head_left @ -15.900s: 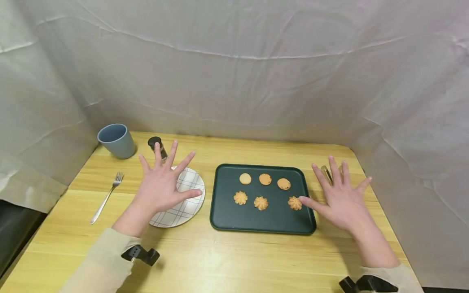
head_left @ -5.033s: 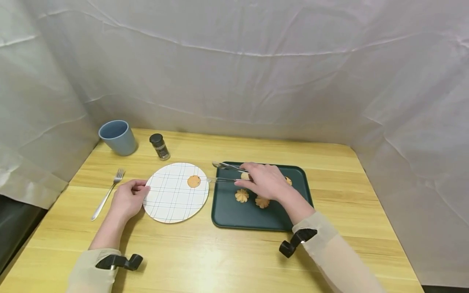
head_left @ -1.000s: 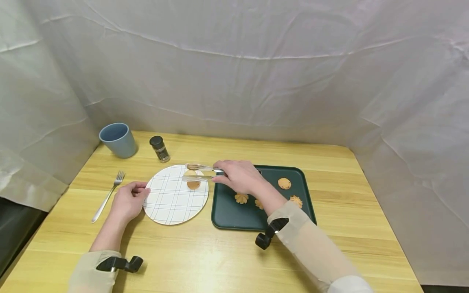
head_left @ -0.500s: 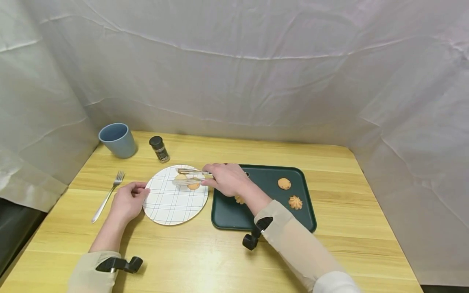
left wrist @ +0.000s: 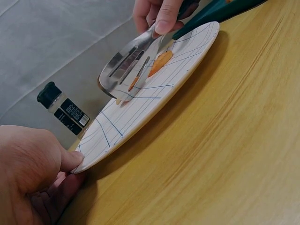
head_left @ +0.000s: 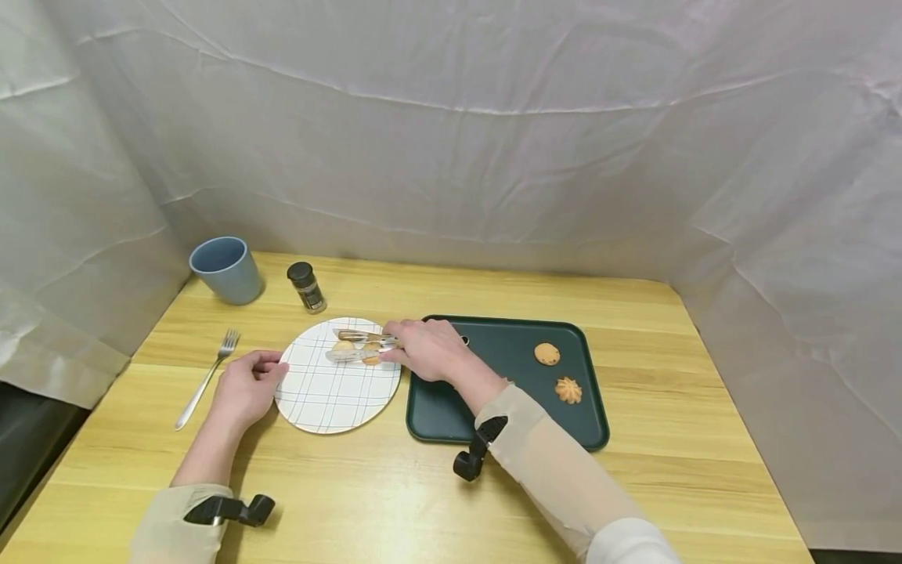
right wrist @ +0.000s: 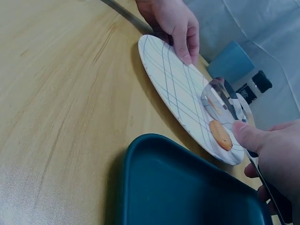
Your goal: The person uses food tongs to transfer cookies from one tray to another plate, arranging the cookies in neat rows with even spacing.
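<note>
My left hand [head_left: 247, 388] pinches the left rim of a white round plate [head_left: 331, 403] with blue crossing lines, thumb on top and fingers under the edge. In my right hand [head_left: 430, 350] is a pair of slotted metal serving tongs [head_left: 345, 356], reaching over the plate's upper right part. A pale round cookie [head_left: 343, 345] lies between the tong blades, partly covered by them. Beside it on the plate is a speckled round cookie [right wrist: 219, 134], clearest in the right wrist view.
A dark green tray [head_left: 440, 427] stands right of the plate, bearing a round cookie [head_left: 546, 354] and a star-shaped cookie [head_left: 568, 390]; my right arm hides part of it. Behind the plate stand a pepper jar [head_left: 307, 288] and blue cup [head_left: 229, 272]. A fork [head_left: 207, 381] lies left.
Over the last second my right hand and the tongs have moved left across the plate, bringing the pale cookie left of the speckled one. Much earlier both hands were spread, and both cookies were on the tray.
</note>
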The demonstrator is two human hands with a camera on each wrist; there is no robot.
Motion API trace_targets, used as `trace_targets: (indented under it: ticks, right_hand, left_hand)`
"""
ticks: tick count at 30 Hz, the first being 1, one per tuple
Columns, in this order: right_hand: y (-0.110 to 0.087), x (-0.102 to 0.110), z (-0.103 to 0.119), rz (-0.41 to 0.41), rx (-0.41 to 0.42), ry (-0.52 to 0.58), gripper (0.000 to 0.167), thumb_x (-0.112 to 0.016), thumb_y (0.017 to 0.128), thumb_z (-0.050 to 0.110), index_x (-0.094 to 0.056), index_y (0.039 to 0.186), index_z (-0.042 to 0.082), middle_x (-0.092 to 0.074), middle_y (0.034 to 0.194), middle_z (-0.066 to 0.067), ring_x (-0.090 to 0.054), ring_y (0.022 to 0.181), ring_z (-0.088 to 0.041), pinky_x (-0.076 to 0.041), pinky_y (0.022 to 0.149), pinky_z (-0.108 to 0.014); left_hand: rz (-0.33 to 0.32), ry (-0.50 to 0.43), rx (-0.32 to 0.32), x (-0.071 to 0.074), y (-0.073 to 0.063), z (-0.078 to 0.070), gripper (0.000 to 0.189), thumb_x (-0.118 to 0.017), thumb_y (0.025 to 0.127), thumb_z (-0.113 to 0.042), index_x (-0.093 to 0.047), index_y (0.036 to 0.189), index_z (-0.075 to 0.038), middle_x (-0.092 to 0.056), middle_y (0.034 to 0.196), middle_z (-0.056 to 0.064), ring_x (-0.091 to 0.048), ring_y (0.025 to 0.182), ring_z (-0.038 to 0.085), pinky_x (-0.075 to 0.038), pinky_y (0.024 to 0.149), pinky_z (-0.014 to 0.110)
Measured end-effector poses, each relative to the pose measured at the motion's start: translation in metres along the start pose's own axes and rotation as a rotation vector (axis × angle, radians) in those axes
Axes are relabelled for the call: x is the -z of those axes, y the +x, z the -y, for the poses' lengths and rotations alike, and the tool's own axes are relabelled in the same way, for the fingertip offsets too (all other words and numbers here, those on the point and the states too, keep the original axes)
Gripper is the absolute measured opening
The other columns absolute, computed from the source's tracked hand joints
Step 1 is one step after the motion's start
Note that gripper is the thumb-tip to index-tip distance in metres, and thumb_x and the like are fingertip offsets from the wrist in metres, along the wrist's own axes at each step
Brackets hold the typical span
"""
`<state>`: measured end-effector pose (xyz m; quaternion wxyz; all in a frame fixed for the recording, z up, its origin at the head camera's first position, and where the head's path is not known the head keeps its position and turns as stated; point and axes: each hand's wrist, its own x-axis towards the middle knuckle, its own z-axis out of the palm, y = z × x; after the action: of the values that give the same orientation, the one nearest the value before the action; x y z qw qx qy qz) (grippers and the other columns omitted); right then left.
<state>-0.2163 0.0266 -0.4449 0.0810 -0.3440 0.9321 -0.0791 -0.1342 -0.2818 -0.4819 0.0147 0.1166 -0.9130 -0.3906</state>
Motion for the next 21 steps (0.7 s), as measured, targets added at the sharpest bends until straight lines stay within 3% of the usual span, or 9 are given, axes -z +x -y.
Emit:
trace_targets:
  ticks: [12, 21]
  right_hand:
    - [-0.003, 0.002, -0.003, 0.004, 0.000, 0.017, 0.060, -0.051, 0.107, 0.058, -0.053, 0.155, 0.023, -0.064, 0.145, 0.000, -0.067, 0.117, -0.022, -0.053, 0.082, -0.038]
    - [-0.010, 0.007, -0.003, -0.005, 0.001, 0.040, 0.061, -0.052, 0.106, 0.060, -0.054, 0.154, 0.023, -0.064, 0.142, 0.000, -0.066, 0.116, -0.021, -0.053, 0.081, -0.037]
  left_hand:
    - [0.007, -0.010, 0.004, 0.000, -0.001, -0.004, 0.037, -0.061, 0.107, -0.023, -0.067, 0.132, 0.003, -0.067, 0.111, 0.017, -0.061, 0.098, 0.028, -0.045, 0.082, 0.038]
    - [0.010, -0.009, 0.019, 0.001, 0.000, 0.000, 0.038, -0.061, 0.108, -0.024, -0.066, 0.133, 0.004, -0.067, 0.113, 0.018, -0.061, 0.100, 0.029, -0.046, 0.082, 0.038]
